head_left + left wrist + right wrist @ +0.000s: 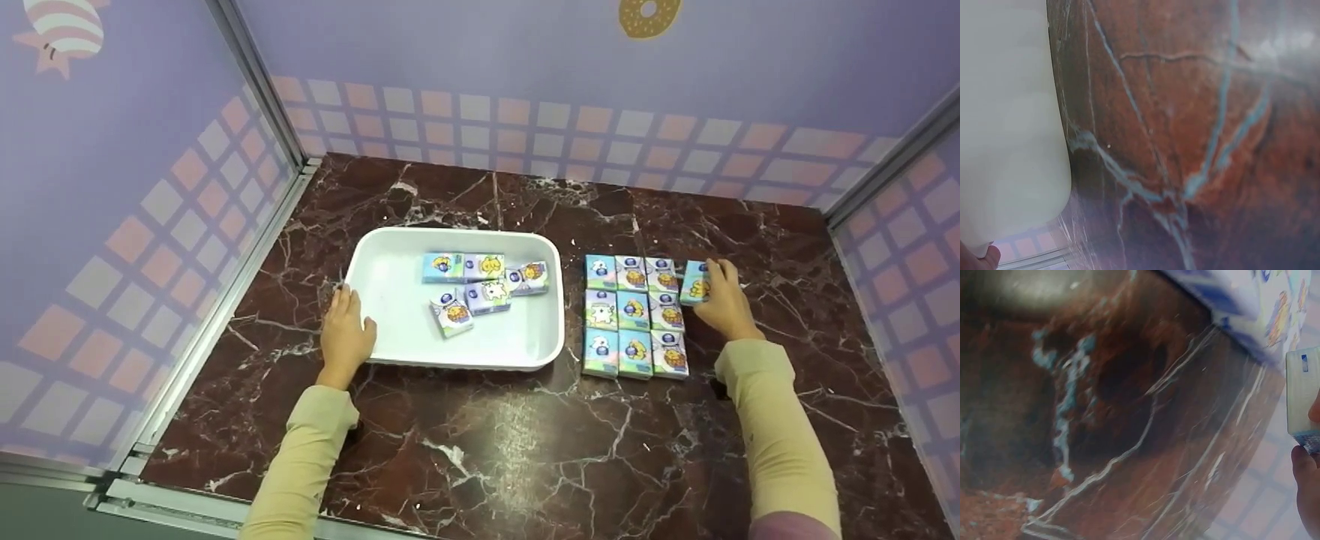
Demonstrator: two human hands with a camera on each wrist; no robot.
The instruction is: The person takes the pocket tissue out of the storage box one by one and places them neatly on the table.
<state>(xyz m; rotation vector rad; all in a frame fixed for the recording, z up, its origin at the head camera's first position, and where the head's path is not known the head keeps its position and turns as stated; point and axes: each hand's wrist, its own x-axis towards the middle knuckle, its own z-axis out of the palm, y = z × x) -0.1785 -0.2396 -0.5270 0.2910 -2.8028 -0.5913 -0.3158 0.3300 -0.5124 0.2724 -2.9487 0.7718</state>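
My right hand pinches a small blue cartoon-printed tissue pack at the right of a block of several similar packs, laid side by side in rows. The held pack's pale side shows in the right wrist view, with a thumb and part of a finger against it. Over on the other side, my left hand rests on the left rim of a white plastic tray, fingers fairly straight. Several loose packs lie inside the tray, toward its right half.
Dark red marbled tabletop lies under everything. A purple wall with pink and white squares stands behind, and side panels close in the left and right. Small white specks are scattered behind the packs.
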